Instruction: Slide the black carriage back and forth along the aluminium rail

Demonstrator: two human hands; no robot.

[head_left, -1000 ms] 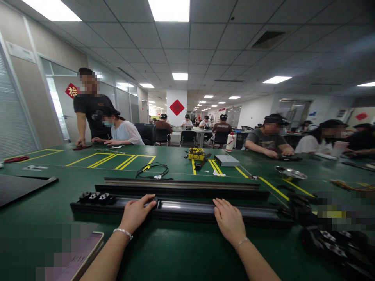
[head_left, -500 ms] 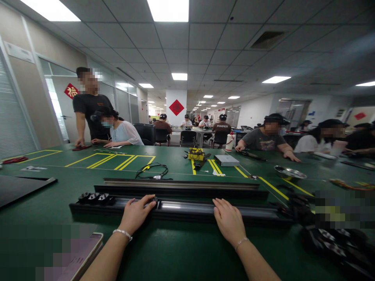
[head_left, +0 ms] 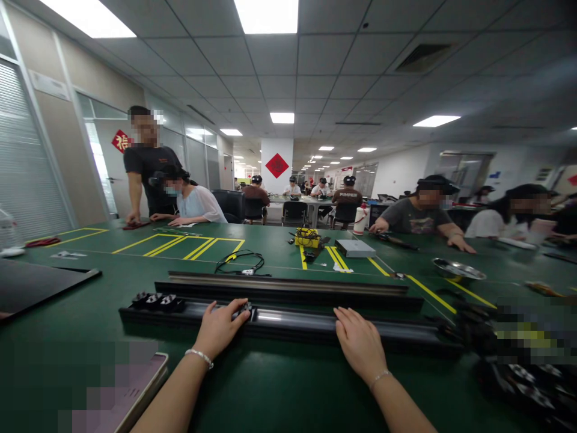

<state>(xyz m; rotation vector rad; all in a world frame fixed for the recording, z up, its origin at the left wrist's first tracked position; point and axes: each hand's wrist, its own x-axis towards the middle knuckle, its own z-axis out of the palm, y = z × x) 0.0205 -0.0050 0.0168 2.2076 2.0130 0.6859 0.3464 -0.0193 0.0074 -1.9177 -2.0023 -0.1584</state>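
A long black channel-shaped rail [head_left: 297, 323] lies crosswise on the table before me. My left hand [head_left: 220, 328] is over its left half, thumb and fingers closed round a small dark block [head_left: 244, 310] that sits in the channel and is mostly hidden by the fingertips. My right hand [head_left: 359, 338] rests on the rail's right half, its fingers stretched out and lying flat, with nothing held. Several small black pieces with whitish tops [head_left: 155, 300] stand in a row at the rail's left end. Just behind lies a second long dark rail [head_left: 288, 290].
A phone [head_left: 139, 391] lies at the near left, a dark flat panel [head_left: 45, 288] beyond it. More black-and-white parts [head_left: 527, 385] crowd the near right. Farther back are a black cable [head_left: 241, 260], a yellow box [head_left: 307, 237], a grey box [head_left: 355, 248], a metal bowl [head_left: 460, 269] and several people.
The view has turned slightly left, so everything appears a little farther right. Both hands keep about the same places on the rail.
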